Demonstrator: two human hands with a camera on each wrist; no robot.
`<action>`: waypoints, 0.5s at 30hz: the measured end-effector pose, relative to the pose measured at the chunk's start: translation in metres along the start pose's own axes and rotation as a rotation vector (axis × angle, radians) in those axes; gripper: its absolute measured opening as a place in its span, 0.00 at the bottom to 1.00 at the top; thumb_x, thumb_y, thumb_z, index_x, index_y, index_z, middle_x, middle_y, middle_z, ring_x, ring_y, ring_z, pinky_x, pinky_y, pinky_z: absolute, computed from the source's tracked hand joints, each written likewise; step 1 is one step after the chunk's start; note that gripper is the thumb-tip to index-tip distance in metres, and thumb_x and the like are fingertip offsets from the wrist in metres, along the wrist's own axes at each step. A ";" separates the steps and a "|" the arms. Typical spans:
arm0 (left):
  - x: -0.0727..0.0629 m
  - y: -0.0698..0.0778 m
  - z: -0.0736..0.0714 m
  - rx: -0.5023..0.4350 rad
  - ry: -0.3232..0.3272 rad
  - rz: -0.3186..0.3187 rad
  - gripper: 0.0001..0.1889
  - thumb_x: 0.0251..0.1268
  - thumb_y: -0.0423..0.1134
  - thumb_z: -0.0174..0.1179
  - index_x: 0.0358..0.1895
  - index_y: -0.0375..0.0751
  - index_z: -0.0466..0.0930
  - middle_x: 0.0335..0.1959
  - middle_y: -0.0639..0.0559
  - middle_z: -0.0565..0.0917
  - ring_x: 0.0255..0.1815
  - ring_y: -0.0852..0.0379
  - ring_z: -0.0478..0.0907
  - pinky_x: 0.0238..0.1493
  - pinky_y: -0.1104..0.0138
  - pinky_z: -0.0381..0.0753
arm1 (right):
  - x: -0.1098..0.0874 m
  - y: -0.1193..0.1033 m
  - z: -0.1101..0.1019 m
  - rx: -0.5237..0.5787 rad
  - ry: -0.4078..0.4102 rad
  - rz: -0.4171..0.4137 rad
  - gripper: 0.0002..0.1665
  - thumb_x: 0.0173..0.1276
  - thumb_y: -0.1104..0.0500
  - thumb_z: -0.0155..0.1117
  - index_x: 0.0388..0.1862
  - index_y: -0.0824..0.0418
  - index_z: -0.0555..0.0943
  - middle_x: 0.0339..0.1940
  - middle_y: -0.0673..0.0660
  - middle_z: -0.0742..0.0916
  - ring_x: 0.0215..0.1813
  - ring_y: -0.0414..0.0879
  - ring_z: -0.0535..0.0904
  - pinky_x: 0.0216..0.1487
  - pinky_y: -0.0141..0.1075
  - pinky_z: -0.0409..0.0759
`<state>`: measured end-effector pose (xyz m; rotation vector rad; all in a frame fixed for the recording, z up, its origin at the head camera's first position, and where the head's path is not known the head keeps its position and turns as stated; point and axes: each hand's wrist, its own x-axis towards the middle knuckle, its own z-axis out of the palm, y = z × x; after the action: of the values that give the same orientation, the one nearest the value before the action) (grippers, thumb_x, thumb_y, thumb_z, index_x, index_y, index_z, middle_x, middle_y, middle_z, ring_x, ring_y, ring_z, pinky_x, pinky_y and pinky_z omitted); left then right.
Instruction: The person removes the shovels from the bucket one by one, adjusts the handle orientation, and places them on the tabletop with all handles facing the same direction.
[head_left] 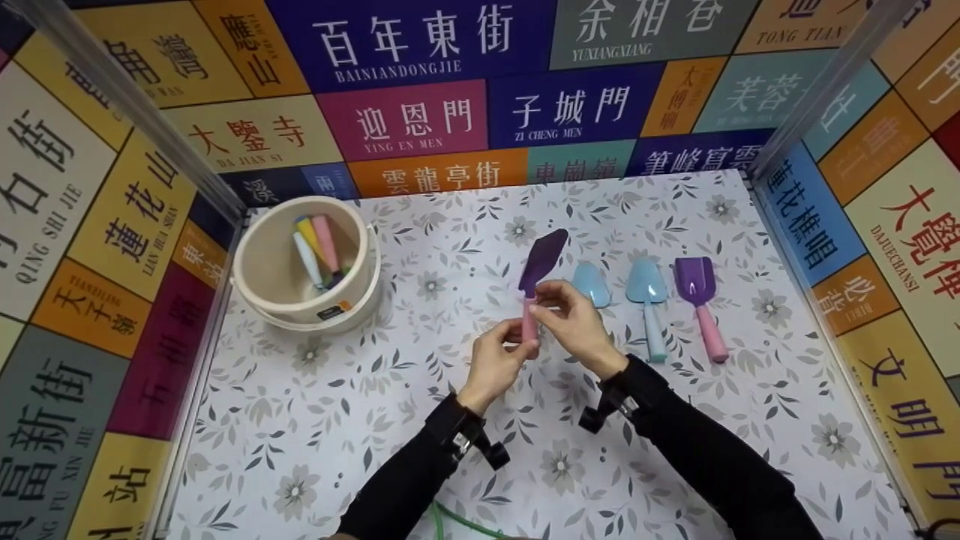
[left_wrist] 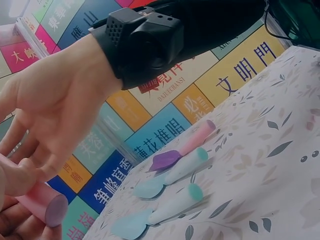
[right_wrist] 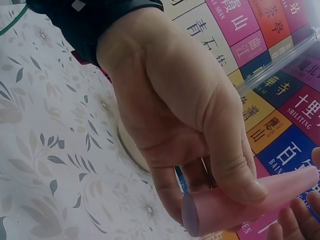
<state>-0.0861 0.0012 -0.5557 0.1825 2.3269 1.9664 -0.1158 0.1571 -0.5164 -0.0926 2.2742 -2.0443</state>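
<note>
A toy shovel with a purple blade point(head_left: 545, 259) and a pink handle point(right_wrist: 225, 205) is held up between both hands in the head view, blade pointing away. My left hand point(head_left: 497, 361) pinches the lower end of the handle, thumb lying along it in the right wrist view. Higher up, near the neck, the fingers of my right hand point(head_left: 574, 322) grip the same shovel. Just right of that hand lies a light blue shovel point(head_left: 591, 283), its handle hidden by the hand in the head view but visible in the left wrist view.
Another light blue shovel point(head_left: 646, 283) and a purple shovel with a pink handle point(head_left: 696, 279) lie further right. A cream bucket point(head_left: 259, 262) at the back left contains several colored handles point(head_left: 324, 240). Printed panels point(head_left: 405, 120) enclose the floral tabletop point(head_left: 420, 360). A green cord point(head_left: 469, 525) shows at the front.
</note>
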 end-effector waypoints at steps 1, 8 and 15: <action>0.000 0.000 0.001 0.002 0.001 0.002 0.16 0.69 0.30 0.69 0.56 0.27 0.83 0.43 0.35 0.90 0.44 0.43 0.90 0.44 0.69 0.90 | 0.000 0.000 0.001 -0.007 0.002 0.010 0.21 0.71 0.70 0.67 0.61 0.76 0.77 0.52 0.65 0.86 0.50 0.40 0.81 0.57 0.27 0.82; -0.001 -0.001 0.004 0.002 0.026 0.030 0.16 0.68 0.30 0.69 0.55 0.27 0.84 0.44 0.35 0.90 0.44 0.41 0.90 0.44 0.71 0.89 | 0.001 0.001 0.006 -0.019 0.019 0.034 0.18 0.70 0.70 0.67 0.57 0.74 0.80 0.50 0.64 0.87 0.49 0.40 0.82 0.56 0.28 0.81; -0.002 0.000 0.006 -0.012 0.043 0.038 0.15 0.68 0.31 0.70 0.54 0.27 0.84 0.44 0.34 0.90 0.45 0.40 0.90 0.44 0.68 0.90 | 0.001 0.000 0.004 -0.061 0.002 0.019 0.17 0.71 0.68 0.67 0.56 0.74 0.81 0.49 0.63 0.87 0.49 0.42 0.82 0.55 0.28 0.82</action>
<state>-0.0833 0.0064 -0.5564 0.1874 2.3544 2.0214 -0.1162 0.1530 -0.5167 -0.0720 2.3294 -1.9672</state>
